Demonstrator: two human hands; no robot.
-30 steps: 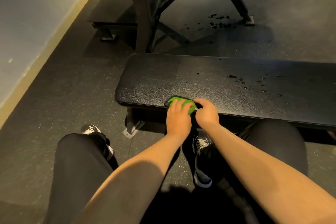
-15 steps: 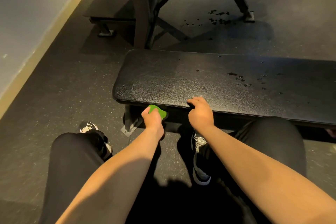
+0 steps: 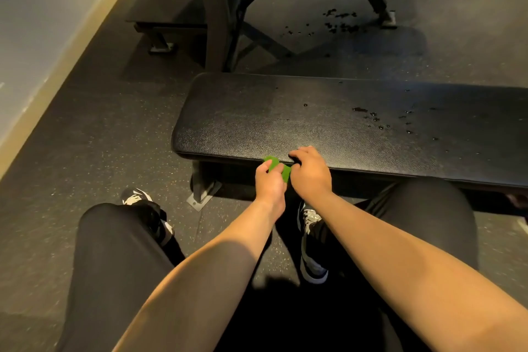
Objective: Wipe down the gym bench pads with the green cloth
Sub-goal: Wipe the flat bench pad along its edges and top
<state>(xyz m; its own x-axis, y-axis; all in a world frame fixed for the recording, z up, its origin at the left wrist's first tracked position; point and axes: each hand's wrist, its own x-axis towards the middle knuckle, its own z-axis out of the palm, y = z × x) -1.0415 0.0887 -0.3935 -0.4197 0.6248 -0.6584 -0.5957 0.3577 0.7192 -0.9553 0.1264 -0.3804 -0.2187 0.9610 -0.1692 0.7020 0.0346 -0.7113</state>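
**Near edge of pad: cloth in hand**

1. Green cloth [image 3: 275, 166]: bunched at the near edge of the black bench pad [image 3: 257, 123], pinched in the left hand [image 3: 270, 181].
2. Right hand [image 3: 310, 173]: fingers curled on that edge, just beside the cloth. I cannot tell whether it grips anything.
3. Droplets [image 3: 377, 123]: on the pad, to the right.

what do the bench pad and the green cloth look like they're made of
Bench pad: probably black vinyl or faux leather, going by its pebbled grain and soft sheen. Green cloth: seems soft fabric, bunched in the left hand; weave too small to tell.
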